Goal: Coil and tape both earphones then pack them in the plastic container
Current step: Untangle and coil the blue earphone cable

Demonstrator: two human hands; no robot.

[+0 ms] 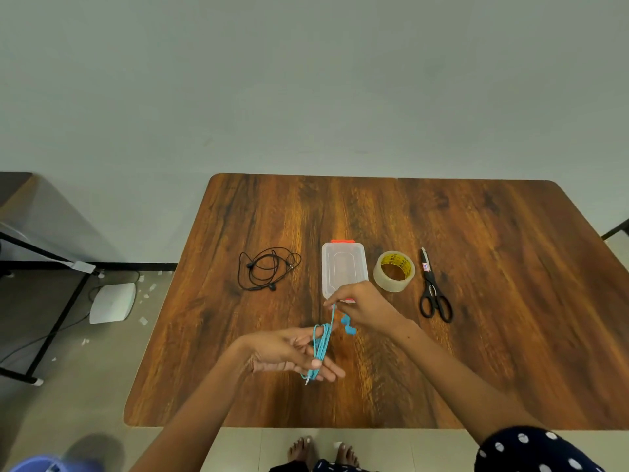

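The blue earphones point(321, 345) are looped several times around the spread fingers of my left hand point(292, 352), with the jack hanging below the fingers. My right hand point(360, 304) pinches the free end of the blue cable just above the loops, and blue earbud parts dangle under it. The black earphones point(269, 269) lie loosely coiled on the table at the left. A clear plastic container point(343, 267) with red clips stands closed in the middle, partly hidden by my right hand. A roll of clear tape point(394, 271) sits to its right.
Black scissors point(433, 291) lie shut to the right of the tape. The wooden table point(493, 318) ends close to my body. A black metal frame and a white device point(112, 303) are on the floor at the left.
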